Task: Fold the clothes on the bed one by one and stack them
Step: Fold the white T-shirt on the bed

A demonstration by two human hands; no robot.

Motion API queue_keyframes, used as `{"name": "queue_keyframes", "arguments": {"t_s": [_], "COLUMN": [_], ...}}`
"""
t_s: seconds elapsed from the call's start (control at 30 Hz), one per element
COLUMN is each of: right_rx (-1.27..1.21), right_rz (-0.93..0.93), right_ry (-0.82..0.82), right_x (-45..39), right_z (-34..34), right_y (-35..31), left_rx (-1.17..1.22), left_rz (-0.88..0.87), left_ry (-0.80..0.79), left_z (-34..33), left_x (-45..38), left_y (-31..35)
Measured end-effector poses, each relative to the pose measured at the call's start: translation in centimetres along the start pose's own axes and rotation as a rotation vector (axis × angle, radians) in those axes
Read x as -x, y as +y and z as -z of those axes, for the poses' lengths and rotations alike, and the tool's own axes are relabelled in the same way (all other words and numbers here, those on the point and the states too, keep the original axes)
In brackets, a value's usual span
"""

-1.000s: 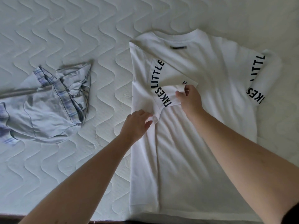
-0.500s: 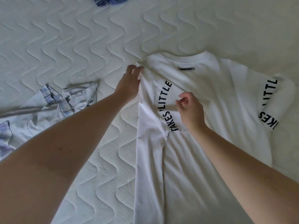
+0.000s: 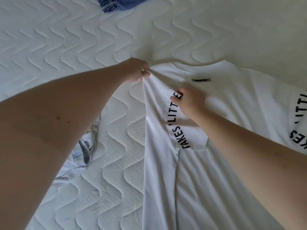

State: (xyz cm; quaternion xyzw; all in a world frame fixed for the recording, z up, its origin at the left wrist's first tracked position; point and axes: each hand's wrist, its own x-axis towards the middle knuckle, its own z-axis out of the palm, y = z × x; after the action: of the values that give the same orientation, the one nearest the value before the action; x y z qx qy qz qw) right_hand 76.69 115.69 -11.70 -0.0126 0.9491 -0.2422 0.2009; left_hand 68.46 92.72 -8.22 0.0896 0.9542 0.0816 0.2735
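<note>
A white T-shirt with black lettering on its sleeves lies back-up on the quilted white mattress. Its left sleeve is folded in over the body. My left hand pinches the shirt's folded left shoulder corner, which is lifted a little. My right hand lies on the folded sleeve by the word LITTLE, fingers bent onto the fabric. The right sleeve lies spread out at the right edge of the view.
A crumpled light-blue plaid garment lies left of the T-shirt, mostly hidden under my left forearm. A blue striped garment shows at the top edge.
My left hand went from the shirt's side seam up to the shoulder corner and now pinches it. My right hand slid up the folded sleeve. The view tilted forward.
</note>
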Motion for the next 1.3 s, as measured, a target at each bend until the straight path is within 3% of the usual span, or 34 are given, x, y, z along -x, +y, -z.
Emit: {"name": "queue_keyframes", "arguments": {"t_s": [0.2,0.4,0.57,0.63,0.8,0.9,1.07,1.17,1.3], "right_rx": [-0.116,-0.118,0.273,0.369,0.194,0.123,0.208,-0.047,-0.424], "right_rz": [0.035,0.036,-0.040,-0.076,-0.087,-0.151,-0.219,-0.214,-0.264], "right_ry": [0.020,0.004,-0.141,-0.111,0.144,0.107,0.006,0.064,0.115], "right_x": [-1.3,-1.3,-0.2,0.4,2.8,3.9,5.0,5.4,5.8], "right_z": [0.3,0.5,2.0,2.6,2.8,2.6,2.9,3.2,3.5], "right_y": [-0.8,-0.3,1.3,2.3,4.7,6.3,7.7,7.8,8.2], "left_rx": [-0.091,0.034,0.085,0.161,0.192,0.103,0.015,-0.103,-0.236], "left_rz": [-0.022,-0.009,0.075,0.109,0.148,0.041,-0.347,-0.349,-0.315], "left_ry": [-0.030,-0.165,0.154,0.248,0.480,0.675,0.504,0.408,0.526], "left_z": [1.9,0.9,-0.9,-1.7,-3.8,-6.4,-14.6,-18.5,-19.6], "left_x": [-0.7,-1.5,-1.3,-0.7,2.3,5.9,14.7,17.7,17.2], "left_y": [-1.1,-0.5,0.1,1.0,3.6,6.1,12.1,14.5,16.6]}}
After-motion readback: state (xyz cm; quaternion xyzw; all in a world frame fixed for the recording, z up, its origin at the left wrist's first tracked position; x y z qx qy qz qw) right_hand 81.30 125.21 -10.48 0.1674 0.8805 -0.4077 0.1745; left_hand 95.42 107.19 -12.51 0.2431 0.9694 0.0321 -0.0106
